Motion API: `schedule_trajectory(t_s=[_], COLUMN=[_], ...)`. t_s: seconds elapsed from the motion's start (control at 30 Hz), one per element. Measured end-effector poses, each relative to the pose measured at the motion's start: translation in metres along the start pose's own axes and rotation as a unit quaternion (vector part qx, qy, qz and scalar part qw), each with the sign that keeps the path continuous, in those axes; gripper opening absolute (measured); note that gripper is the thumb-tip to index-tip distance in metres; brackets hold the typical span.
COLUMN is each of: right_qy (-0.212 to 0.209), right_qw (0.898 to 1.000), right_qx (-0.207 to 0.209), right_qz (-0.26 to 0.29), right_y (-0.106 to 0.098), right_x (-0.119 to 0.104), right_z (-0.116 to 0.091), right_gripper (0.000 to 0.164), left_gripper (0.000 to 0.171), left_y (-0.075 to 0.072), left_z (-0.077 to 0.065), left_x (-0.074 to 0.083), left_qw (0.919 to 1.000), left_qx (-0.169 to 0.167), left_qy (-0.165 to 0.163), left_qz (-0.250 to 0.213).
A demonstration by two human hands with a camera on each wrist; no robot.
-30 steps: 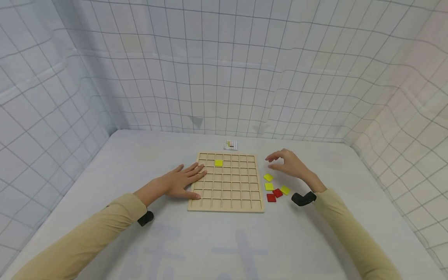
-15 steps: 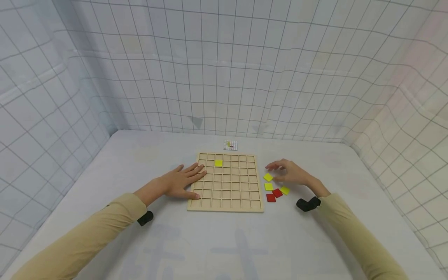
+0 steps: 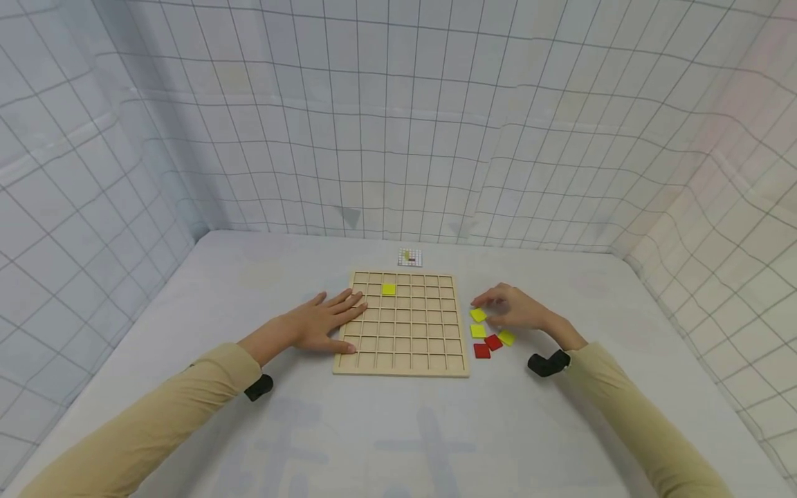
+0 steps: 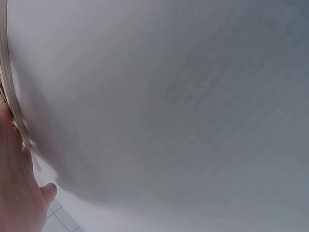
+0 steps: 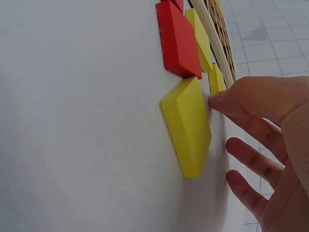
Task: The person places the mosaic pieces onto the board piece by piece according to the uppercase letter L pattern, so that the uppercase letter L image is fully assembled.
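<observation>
My left hand lies spread on the left edge of a wooden grid board, fingers straight over its cells. One yellow square tile sits in a cell near the board's far side. Right of the board, my right hand pinches another yellow tile between thumb and index finger. The right wrist view shows the thumb tip at that tile's edge, its other fingers held apart. Close by lie a yellow tile, a red tile, a second red tile and a yellow tile.
A small card printed with a coloured grid lies behind the board. The white table is enclosed by grid-patterned fabric walls. Each wrist carries a black camera, the right one near the loose tiles.
My right hand has come down and toward me onto the farthest loose yellow tile, and its thumb and index finger have closed on it. The left hand stays put on the board.
</observation>
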State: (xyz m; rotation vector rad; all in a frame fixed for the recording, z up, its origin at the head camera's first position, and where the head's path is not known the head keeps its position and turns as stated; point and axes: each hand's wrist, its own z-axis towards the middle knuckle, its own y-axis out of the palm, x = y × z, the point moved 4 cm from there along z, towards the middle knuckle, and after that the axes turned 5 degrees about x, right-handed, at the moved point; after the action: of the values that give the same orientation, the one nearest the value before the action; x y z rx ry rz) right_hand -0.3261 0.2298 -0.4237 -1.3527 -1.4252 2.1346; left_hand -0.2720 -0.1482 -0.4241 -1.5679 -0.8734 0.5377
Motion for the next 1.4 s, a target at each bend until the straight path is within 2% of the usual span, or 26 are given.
schedule_trajectory(t_s=[0.3, 0.57, 0.83, 1.1, 1.4], right_qy=[0.007, 0.035, 0.064, 0.08, 0.048], right_qw=[0.997, 0.993, 0.986, 0.986, 0.988], right_qx=[0.043, 0.057, 0.089, 0.111, 0.131], right_qz=[-0.06, -0.099, -0.123, -0.092, -0.063], right_y=[-0.005, -0.005, -0.004, 0.0, 0.005], right_x=[-0.001, -0.003, -0.016, -0.029, -0.051], right_z=[-0.005, -0.007, -0.007, 0.0, 0.024], right_gripper=[0.028, 0.024, 0.026, 0.024, 0.025], left_gripper=[0.091, 0.091, 0.091, 0.091, 0.091], left_y=[-0.001, -0.003, -0.003, -0.003, -0.004], left_z=[0.0, -0.001, -0.001, -0.002, -0.001], left_x=[0.001, 0.002, 0.002, 0.003, 0.002], left_qw=[1.0, 1.0, 1.0, 1.0, 1.0], left_qx=[-0.002, 0.005, 0.0, -0.003, -0.004], left_qy=[0.0, 0.004, 0.004, 0.003, 0.002], left_qz=[-0.003, -0.004, -0.002, -0.004, 0.0])
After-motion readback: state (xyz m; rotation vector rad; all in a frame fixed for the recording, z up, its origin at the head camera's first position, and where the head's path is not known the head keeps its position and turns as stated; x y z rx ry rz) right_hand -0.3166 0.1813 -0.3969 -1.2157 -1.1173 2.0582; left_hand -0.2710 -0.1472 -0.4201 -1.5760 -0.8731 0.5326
